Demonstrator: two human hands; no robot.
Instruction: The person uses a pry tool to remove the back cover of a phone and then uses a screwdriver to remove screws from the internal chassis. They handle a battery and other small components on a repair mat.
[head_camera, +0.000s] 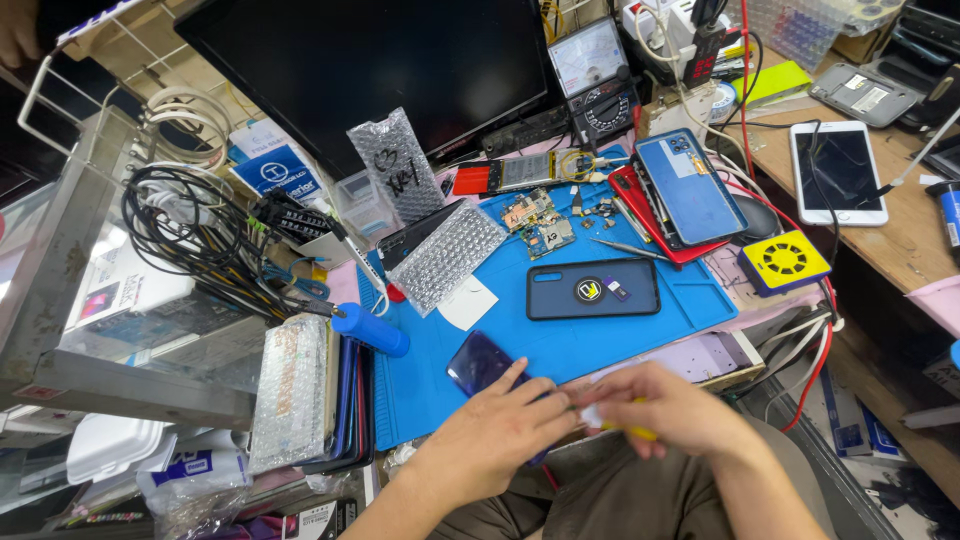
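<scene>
While we look down at a crowded repair bench (900, 245), our two hands meet at the near edge of a blue work mat (500, 340). Our left hand (495, 435) rests on a glossy dark-blue phone back (478, 362) that lies on the mat's near edge, fingers spread over its lower part. Our right hand (665, 408) pinches a slim yellow tool (632, 432) together with a small white scrap we cannot identify, just beside the left fingertips.

Farther up the mat, a black phone case (592, 288) lies flat at its centre. Beyond that sit small circuit boards (538, 225) and tweezers (625, 248). At the mat's far right corner, a blue phone (690, 185) rests on a red case. To the mat's left lie a sheet of bubble wrap (448, 255) and a blue-handled tool (370, 330). Past the right edge sits a yellow square device (785, 262), and farther right a white phone (838, 172). Behind the mat stands an analogue meter (592, 75).
</scene>
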